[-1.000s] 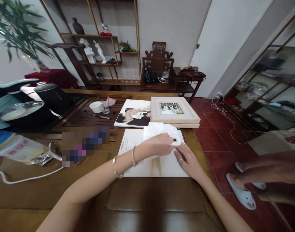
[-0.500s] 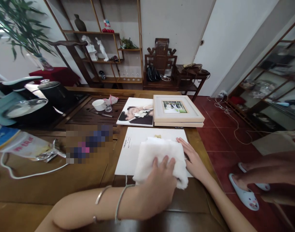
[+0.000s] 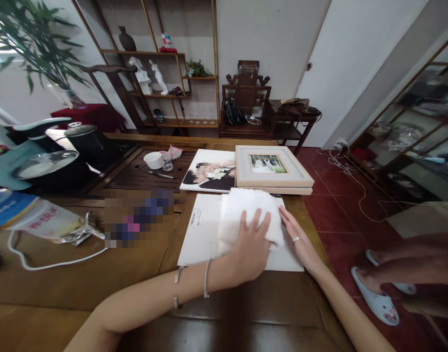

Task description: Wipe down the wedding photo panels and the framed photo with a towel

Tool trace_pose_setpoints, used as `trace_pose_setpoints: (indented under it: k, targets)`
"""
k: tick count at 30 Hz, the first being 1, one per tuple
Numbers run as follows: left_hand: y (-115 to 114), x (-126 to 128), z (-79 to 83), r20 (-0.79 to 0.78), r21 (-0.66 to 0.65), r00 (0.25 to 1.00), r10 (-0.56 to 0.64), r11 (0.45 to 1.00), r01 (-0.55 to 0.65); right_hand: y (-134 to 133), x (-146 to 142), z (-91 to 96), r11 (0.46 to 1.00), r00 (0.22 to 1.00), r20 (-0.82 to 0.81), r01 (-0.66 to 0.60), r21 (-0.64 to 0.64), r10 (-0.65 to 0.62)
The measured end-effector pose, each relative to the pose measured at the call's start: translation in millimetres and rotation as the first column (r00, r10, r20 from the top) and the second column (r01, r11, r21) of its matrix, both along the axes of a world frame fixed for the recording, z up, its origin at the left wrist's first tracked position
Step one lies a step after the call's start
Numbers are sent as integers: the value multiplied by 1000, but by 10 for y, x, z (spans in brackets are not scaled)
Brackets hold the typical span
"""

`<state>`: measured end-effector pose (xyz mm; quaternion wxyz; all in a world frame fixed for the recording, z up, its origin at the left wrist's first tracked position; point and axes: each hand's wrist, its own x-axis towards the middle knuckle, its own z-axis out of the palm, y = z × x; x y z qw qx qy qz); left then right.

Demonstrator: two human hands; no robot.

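A white flat board [image 3: 202, 234], the back of a frame, lies on the wooden table [image 3: 99, 283] in front of me. My left hand [image 3: 251, 247] presses flat with spread fingers on a white folded cloth [image 3: 245, 210] that rests on the board. My right hand [image 3: 299, 237], wearing a ring, lies flat and open on the board's right edge beside the cloth. Beyond the board sit a framed photo [image 3: 271, 168] on a stack and an unframed photo print [image 3: 209, 176].
A tea tray with a white cup [image 3: 154, 160] and a black kettle [image 3: 88, 142] stand at the left. A plastic bag [image 3: 33, 217] and a white cable [image 3: 55, 264] lie at the near left. Another person's leg and slippered foot [image 3: 377, 300] are on the red tiled floor at right.
My left hand pulled the cloth toward me over the board, then pushed it back up toward the far edge. My right hand stayed on the board's right side.
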<state>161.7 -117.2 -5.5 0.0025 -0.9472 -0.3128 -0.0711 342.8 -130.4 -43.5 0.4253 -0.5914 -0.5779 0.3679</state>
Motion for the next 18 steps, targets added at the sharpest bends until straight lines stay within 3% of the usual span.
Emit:
trace_pose_setpoints:
  k: [5, 8, 11, 14, 18]
  targets:
    - [-353, 20, 145, -72, -15, 987, -145, 989, 144, -26, -11, -11, 999, 1000, 21, -9, 45, 8]
    - [-612, -72, 207, -82, 8, 975, -208, 978, 210, -33, -26, 7, 990, 978, 188, -107, 96, 88]
    - [-758, -178, 238, -73, 46, 978, -193, 979, 197, -28, -31, 13, 981, 941, 317, -160, 114, 117]
    - [-715, -217, 250, -91, 132, 991, -100, 985, 112, -10, -16, -16, 979, 924, 368, -158, 128, 102]
    - [-415, -147, 179, -107, 180, 994, 13, 984, 7, 14, 27, -81, 972, 911, 402, -165, 166, 86]
